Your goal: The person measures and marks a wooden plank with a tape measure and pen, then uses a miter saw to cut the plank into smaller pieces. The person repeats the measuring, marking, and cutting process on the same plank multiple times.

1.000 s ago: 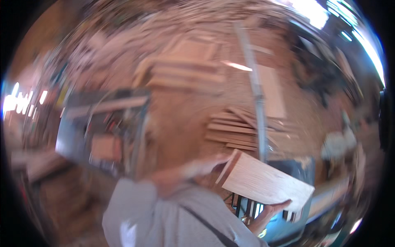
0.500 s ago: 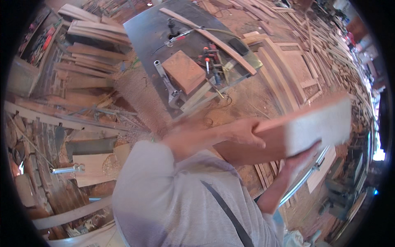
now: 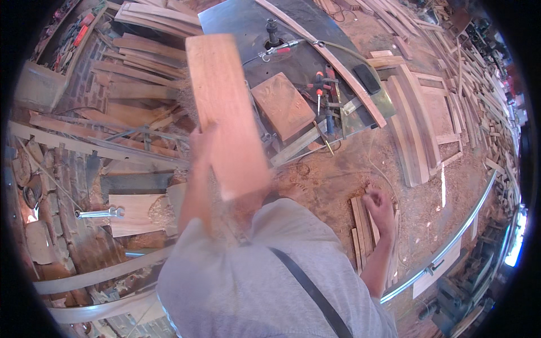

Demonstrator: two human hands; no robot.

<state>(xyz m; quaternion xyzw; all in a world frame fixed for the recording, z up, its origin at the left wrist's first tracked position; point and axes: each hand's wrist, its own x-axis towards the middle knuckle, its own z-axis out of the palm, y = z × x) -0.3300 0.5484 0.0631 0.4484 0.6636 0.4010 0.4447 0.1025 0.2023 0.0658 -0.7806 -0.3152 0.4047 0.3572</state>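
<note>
Left hand [image 3: 202, 141] grips a raised board [image 3: 225, 110]; right hand [image 3: 378, 204] hangs loosely curled, empty. One-handed, the board could slip.

Reddish wooden board [image 3: 225, 107], held tilted

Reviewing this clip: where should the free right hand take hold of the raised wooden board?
Probably the board's near right long edge, from the right. The left hand grips its left edge near the lower end, and the right hand hangs empty on that side.
</note>
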